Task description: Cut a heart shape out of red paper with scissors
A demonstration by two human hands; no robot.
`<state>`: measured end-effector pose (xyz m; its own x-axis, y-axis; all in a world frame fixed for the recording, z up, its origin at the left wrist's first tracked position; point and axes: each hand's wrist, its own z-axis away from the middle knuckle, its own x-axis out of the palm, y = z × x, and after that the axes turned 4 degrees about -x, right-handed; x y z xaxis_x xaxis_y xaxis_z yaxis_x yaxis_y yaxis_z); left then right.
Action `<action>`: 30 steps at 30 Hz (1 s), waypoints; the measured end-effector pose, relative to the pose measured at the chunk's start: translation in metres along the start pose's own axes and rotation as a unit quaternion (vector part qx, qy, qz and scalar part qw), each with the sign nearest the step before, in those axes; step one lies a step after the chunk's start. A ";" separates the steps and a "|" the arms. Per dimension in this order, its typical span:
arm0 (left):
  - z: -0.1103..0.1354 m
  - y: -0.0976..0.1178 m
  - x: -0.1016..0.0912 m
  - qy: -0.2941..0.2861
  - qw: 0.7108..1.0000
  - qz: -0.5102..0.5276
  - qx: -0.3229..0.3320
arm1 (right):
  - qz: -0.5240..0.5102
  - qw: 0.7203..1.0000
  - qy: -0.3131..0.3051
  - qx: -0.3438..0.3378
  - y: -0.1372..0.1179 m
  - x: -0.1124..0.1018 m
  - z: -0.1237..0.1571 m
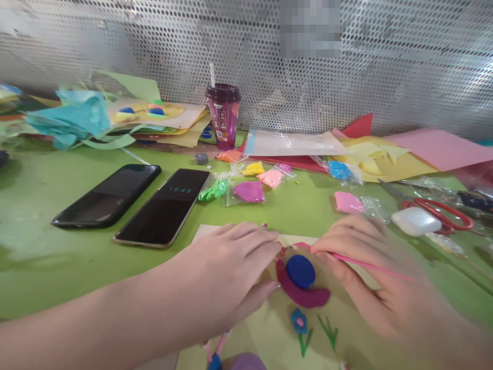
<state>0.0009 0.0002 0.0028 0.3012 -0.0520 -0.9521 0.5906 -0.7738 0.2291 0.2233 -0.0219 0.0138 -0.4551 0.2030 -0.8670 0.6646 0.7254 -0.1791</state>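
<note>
A pale yellow paper sheet [269, 339] lies before me with a clay snail picture on it. The snail has a magenta clay body [300, 296] and a round dark blue disc [301, 271]. Below it are a blue clay flower [299, 321] and green clay grass [329, 331]. My left hand [239, 272] lies on the sheet with fingers stretched, its fingertips at the snail's head end. My right hand [358, 272] pinches a thin pink stick [372, 266], whose tip is just above the disc. A purple clay shape [248, 361] shows partly at the bottom edge.
Two phones [110, 195] [165, 208] lie at the left. Bags of coloured clay [248, 191] sit behind the sheet. A purple cup [224, 118] with a straw stands at the back. Red-handled scissors [449, 213] and a white case [416, 221] lie right. Coloured papers [435, 146] line the perforated metal wall.
</note>
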 end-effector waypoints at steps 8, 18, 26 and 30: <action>-0.001 0.000 0.000 -0.008 1.000 0.000 -0.001 | 0.012 1.000 -0.007 0.000 0.003 0.000 -0.001; -0.001 0.001 -0.003 -0.006 0.999 0.029 -0.017 | -0.041 0.998 0.001 0.050 0.004 -0.002 0.000; -0.007 -0.003 -0.009 0.009 0.998 0.059 -0.023 | -0.129 0.983 0.018 0.129 0.007 -0.005 0.001; -0.010 -0.007 -0.008 0.008 0.998 0.066 -0.006 | -0.208 0.965 0.007 0.157 0.010 -0.005 -0.001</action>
<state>0.0022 0.0119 0.0105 0.3881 -0.1423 -0.9106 0.5548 -0.7529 0.3541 0.2319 -0.0152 0.0163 -0.7279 -0.0524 -0.6837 0.5682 0.5122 -0.6441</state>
